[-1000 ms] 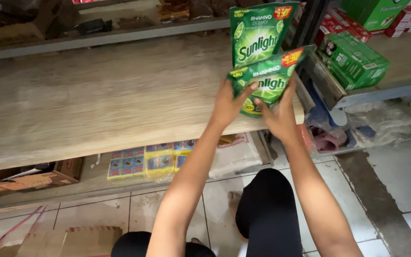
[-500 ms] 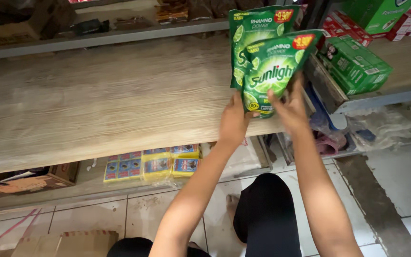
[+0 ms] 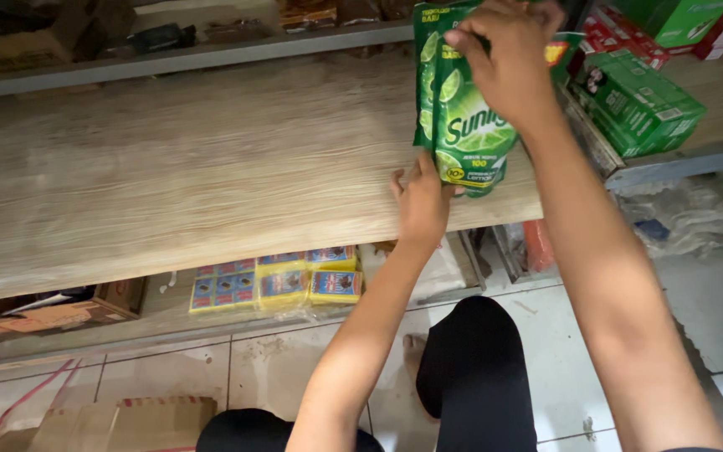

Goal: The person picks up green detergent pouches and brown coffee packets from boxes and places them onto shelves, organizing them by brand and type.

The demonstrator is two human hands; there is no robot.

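Fingers (image 3: 462, 38) of the right hand (image 3: 508, 63) pinch the top of the front green pouch (image 3: 472, 134); the left hand (image 3: 422, 205) braces its base with fingers spread on the wooden shelf (image 3: 194, 176). Best stood upright, flush against the pouch behind (image 3: 425, 75), beside the green boxes (image 3: 638, 105).

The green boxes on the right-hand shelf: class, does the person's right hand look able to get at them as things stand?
Probably yes. The right hand grips the top of a green pouch just beside the green boxes, with nothing between, but it would have to let go of the pouch first.
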